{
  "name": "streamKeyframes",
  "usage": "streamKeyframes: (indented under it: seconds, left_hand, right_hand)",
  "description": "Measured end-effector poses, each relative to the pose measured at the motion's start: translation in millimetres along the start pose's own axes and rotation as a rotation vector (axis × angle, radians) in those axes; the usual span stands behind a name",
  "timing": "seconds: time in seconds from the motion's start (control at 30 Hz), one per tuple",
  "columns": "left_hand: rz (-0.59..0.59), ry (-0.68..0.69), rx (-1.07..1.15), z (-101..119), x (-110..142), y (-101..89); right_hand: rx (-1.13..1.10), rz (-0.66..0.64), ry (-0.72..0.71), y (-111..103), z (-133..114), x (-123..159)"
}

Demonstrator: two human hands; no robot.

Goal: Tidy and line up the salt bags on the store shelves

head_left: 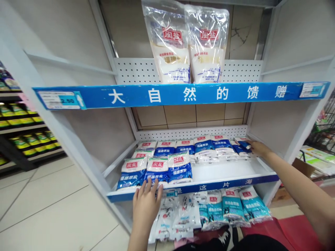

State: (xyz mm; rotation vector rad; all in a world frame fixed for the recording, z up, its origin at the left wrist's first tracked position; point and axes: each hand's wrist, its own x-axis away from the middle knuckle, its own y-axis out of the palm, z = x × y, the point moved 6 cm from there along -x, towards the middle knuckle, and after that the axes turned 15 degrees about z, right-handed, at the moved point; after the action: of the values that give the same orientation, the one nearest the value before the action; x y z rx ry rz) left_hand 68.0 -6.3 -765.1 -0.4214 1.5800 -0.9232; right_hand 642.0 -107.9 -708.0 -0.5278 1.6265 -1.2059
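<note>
Blue-and-white packet [243,143] lies at the shelf's [222,170] back right corner, touched by the outstretched right hand [258,148] (whether its fingers pinch, I cannot tell); the left hand [147,199] spreads its fingers at the front edge.

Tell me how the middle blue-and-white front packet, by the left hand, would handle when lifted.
The packet would probably flex, since its thin wrapper looks soft. Its shiny film might slip slightly under the left hand. Its flattish shape makes rolling unlikely.
</note>
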Motion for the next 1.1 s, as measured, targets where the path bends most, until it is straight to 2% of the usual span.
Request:
streamKeyframes:
  seconds: [0.1,0.2,0.27,0.37,0.43,0.5,0.57,0.63,0.67,0.73,0.77,0.83,0.87,0.97,1.03,1.1]
  left_hand:
    - [0.009,-0.026,0.017,-1.4,1.6,-1.0]
    - [0.003,-0.032,0.049,-2.7,3.8,1.6]
    - [0.008,-0.033,0.063,-2.9,4.6,2.9]
    - [0.027,-0.051,0.062,-2.9,4.7,2.8]
    - [0.034,-0.061,0.064,-3.1,4.8,2.8]
    - [0.035,-0.052,0.080,-3.4,5.3,3.9]
    - [0.034,-0.039,0.095,-5.0,6.2,5.9]
    - [0.027,-0.031,0.104,-7.5,7.2,8.6]
    - [0.023,-0.031,0.106,-9.0,7.7,9.9]
    - [0.019,-0.031,0.112,-11.5,8.3,12.1]
    - [0.019,-0.030,0.115,-12.3,8.4,12.9]
    - [0.024,-0.027,0.117,-13.4,8.5,13.9]
    - [0.028,-0.026,0.116,-13.6,8.5,14.2]
    - [0.043,-0.021,0.108,-13.3,8.4,14.1]
    - [0.052,-0.017,0.107,-12.5,8.5,13.6]
    - [0.054,-0.019,0.109,-11.8,8.6,13.2]
  right_hand:
    - [0.035,0.061,0.128,-17.9,-0.9,2.3]
    - [0.055,0.220,0.247,-49.7,-20.6,13.4]
    - [0.030,0.355,0.258,-73.9,-50.6,29.4]
    - [-0.141,0.616,0.067,-108.1,-124.3,62.8]
    - [-0.203,0.583,-0.095,-110.3,-180.2,82.1]
    - [-0.254,0.466,-0.288,-97.5,-234.9,95.4]
    - [-0.272,0.259,-0.541,-72.1,-283.1,104.7]
    - [-0.281,0.047,-0.737,-46.5,-312.5,110.1]
    - [-0.320,-0.036,-0.787,-38.0,-318.9,110.3]
    - [-0.505,-0.140,-0.773,-33.1,-317.5,104.7]
    - [-0.629,-0.173,-0.711,-34.6,-310.6,99.4]
    - [-0.768,-0.200,-0.495,-36.5,-286.9,85.4]
    - [-0.739,-0.189,-0.367,-35.0,-271.7,78.2]
    - [-0.454,-0.117,-0.040,-25.0,-230.2,64.5]
    - [-0.471,-0.116,0.019,-15.9,-225.2,64.2]
    - [-0.629,-0.109,-0.008,-8.8,-235.7,68.5]
